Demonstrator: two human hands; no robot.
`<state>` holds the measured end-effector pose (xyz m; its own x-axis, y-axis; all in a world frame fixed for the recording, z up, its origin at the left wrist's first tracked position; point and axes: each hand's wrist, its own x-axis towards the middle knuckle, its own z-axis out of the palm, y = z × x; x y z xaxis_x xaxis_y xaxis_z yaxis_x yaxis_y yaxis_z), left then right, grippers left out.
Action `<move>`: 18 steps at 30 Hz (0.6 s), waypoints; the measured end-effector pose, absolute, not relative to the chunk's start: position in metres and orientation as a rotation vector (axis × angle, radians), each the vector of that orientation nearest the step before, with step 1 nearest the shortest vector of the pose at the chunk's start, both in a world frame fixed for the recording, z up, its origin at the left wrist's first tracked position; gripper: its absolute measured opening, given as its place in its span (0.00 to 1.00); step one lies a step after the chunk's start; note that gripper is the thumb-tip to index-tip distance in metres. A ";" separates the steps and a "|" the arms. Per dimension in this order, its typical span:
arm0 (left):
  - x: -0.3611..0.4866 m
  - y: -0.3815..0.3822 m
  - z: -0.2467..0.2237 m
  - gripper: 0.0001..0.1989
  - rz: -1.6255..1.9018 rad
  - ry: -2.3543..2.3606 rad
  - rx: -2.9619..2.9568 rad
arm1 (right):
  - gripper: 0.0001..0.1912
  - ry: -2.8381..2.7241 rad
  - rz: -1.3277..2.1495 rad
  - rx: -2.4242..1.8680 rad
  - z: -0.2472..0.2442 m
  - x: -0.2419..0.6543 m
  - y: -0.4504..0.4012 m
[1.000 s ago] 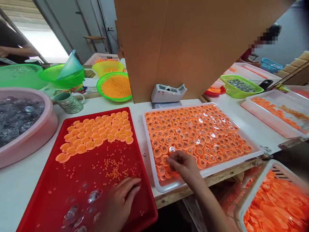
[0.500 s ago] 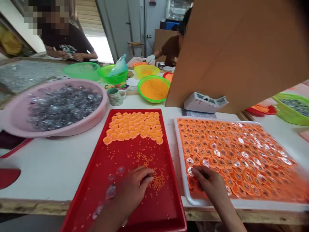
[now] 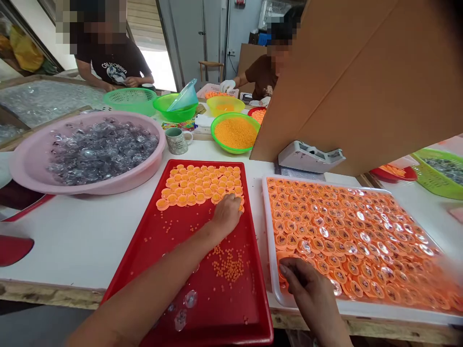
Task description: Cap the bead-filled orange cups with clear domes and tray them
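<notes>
On the red tray (image 3: 195,231), rows of orange discs (image 3: 198,185) fill the far part, with small orange pellets (image 3: 228,265) and a few clear domes (image 3: 190,299) nearer. My left hand (image 3: 227,212) is over the right end of the nearest row, its fingers bent down at a disc; what they pinch is hidden. The white tray (image 3: 269,226) at the right is packed with orange discs under clear covers (image 3: 340,231). At its near left corner my right hand (image 3: 304,279) has thumb and fingers pressed together; anything between them is too small to make out.
A pink basin (image 3: 25,168) of clear domes stands at the left. Behind the trays are a mug (image 3: 176,140), a green bowl of orange pellets (image 3: 235,132), a tape dispenser (image 3: 311,156) and a cardboard panel (image 3: 347,86). Two people work across the table.
My left hand has moved away from the pellets, up to the nearest row of discs. My right hand has shifted slightly down at the white tray's left side. The view has tilted a little.
</notes>
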<state>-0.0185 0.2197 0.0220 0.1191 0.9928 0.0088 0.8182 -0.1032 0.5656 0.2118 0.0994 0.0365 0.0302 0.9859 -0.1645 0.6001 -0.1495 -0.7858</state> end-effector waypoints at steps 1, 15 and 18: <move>-0.018 0.219 0.021 0.10 0.537 1.744 1.993 | 0.19 -1.611 0.989 -1.781 0.038 0.209 0.098; -0.109 0.151 0.082 0.09 0.608 1.772 1.625 | 0.17 -2.405 1.135 -1.013 0.033 0.069 0.092; -0.131 0.121 0.086 0.15 0.699 1.821 1.427 | 0.14 -2.451 1.038 -1.036 0.023 0.042 0.099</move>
